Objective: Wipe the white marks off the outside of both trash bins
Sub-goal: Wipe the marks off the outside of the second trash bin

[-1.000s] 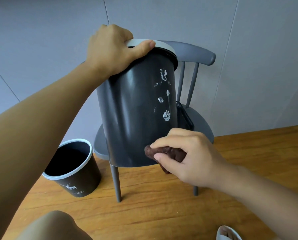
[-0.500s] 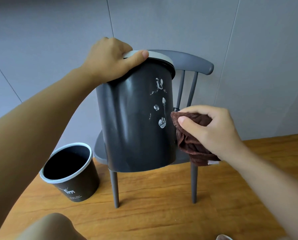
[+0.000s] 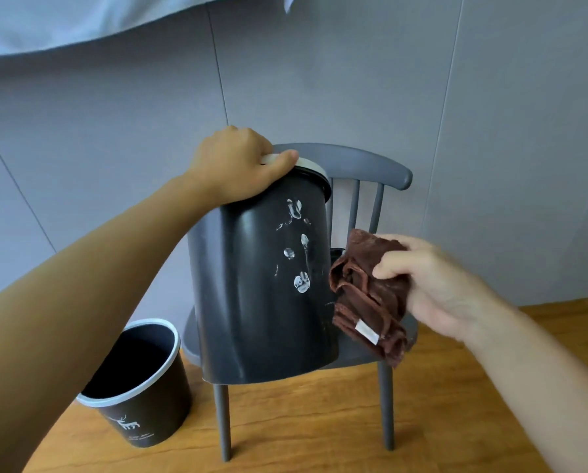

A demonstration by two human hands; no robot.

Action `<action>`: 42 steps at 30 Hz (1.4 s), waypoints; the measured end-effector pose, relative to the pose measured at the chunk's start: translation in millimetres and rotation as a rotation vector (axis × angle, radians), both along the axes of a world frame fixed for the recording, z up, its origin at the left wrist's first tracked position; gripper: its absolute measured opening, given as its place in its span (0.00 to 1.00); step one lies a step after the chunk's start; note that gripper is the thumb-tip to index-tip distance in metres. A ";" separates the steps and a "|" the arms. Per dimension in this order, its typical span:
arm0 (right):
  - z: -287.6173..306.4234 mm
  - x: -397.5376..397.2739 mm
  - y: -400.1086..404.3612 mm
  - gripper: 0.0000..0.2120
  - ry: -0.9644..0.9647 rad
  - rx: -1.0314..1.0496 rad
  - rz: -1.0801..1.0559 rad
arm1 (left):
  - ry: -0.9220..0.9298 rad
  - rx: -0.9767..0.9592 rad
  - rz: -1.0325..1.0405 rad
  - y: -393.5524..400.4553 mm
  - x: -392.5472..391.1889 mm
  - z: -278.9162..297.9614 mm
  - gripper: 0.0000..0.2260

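A tall dark grey trash bin (image 3: 248, 295) with a pale rim is held up in front of a chair, tilted. My left hand (image 3: 238, 169) grips its rim from above. White marks (image 3: 297, 247) run down the bin's right side. My right hand (image 3: 432, 285) pinches a crumpled brown cloth (image 3: 364, 295) just right of the bin, beside the lowest mark; whether the cloth touches the bin is unclear. A second, shorter black bin (image 3: 138, 387) with a white rim and a white deer print stands on the floor at lower left.
A grey spindle-back chair (image 3: 371, 169) stands behind the held bin against a grey panelled wall. A dark object lies on its seat, mostly hidden. The floor (image 3: 319, 421) is wood. A pale fabric edge (image 3: 80, 18) hangs in at the top left.
My right hand carried the cloth from the bin's bottom edge up to its right side and now holds it slightly away. The view has tilted upward.
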State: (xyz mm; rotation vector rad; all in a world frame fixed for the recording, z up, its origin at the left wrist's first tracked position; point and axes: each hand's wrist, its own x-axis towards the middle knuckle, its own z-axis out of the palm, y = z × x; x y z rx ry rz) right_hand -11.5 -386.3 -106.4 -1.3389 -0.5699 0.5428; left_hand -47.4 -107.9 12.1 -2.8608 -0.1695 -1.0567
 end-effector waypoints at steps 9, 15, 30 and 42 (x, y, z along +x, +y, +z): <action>-22.2 -14.8 35.0 0.42 -0.742 -0.183 -0.474 | -0.187 0.096 0.020 -2.2 -0.4 -13.8 0.30; -34.2 -15.8 53.6 0.46 -0.867 -0.113 -0.479 | -0.214 0.071 0.011 -2.6 -3.3 -16.0 0.29; -45.6 7.1 75.7 0.36 -1.502 0.043 -0.321 | -0.244 0.062 0.019 -1.0 -2.8 -17.5 0.30; -16.2 0.6 79.8 0.14 -1.038 0.229 -0.783 | -0.245 0.041 0.037 5.3 -6.5 -17.8 0.30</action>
